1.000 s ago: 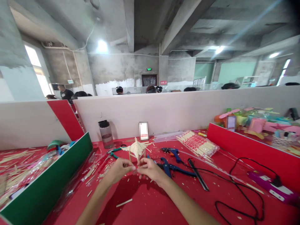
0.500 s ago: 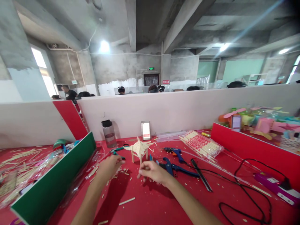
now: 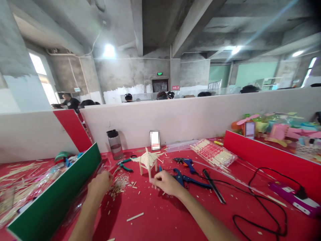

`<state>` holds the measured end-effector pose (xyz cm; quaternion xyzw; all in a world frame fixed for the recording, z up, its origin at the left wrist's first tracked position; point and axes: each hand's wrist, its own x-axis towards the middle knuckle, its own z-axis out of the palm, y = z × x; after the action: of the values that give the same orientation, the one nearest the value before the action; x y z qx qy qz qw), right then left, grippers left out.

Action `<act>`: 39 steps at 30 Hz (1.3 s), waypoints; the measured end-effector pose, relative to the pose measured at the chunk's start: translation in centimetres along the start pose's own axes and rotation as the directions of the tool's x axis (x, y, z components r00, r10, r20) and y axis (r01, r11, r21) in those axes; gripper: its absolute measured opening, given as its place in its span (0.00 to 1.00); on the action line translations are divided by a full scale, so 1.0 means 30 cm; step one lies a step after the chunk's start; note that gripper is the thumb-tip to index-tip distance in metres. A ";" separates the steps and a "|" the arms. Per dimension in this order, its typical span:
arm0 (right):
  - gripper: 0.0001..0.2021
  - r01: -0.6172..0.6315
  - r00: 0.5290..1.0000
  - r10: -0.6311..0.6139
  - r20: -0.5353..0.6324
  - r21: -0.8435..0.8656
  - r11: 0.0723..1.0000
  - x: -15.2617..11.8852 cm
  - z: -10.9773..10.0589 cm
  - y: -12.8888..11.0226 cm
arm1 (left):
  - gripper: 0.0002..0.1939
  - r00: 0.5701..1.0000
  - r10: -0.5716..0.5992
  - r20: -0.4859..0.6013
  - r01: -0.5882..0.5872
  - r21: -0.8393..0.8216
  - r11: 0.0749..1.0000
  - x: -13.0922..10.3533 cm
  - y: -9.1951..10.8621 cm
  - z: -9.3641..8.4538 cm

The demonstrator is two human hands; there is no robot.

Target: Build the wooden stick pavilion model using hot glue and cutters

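A small pavilion-like model of pale wooden sticks stands upright on the red table. My right hand is at the foot of its front leg, fingers closed together; whatever they may hold is too small to make out. To the left, my left hand hovers by a heap of tiny wood scraps, its fingers curled and partly hidden. Green-handled pliers lie between the left hand and the model. A loose stick rests nearer the front.
Right of the model lie a blue glue gun, a blue cutter, a black knife and bundled sticks. A bottle and a phone stand behind. Green and red dividers flank the workspace.
My left hand has moved left, away from the model, uncovering the pliers and scraps. My right hand remains by the front leg, its fingers closer together. The view has shifted slightly.
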<state>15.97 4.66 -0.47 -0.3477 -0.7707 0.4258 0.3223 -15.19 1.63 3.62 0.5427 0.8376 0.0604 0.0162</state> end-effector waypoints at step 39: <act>0.05 0.023 0.999 -0.025 -0.039 -0.053 0.998 -0.004 0.009 -0.008 | 0.18 0.687 0.712 0.148 -0.166 -0.921 0.352 -0.111 0.229 0.045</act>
<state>15.74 4.35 -0.41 -0.3551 -0.7792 0.3944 0.3335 -7.47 1.47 2.96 0.6661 0.4605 0.3151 0.4949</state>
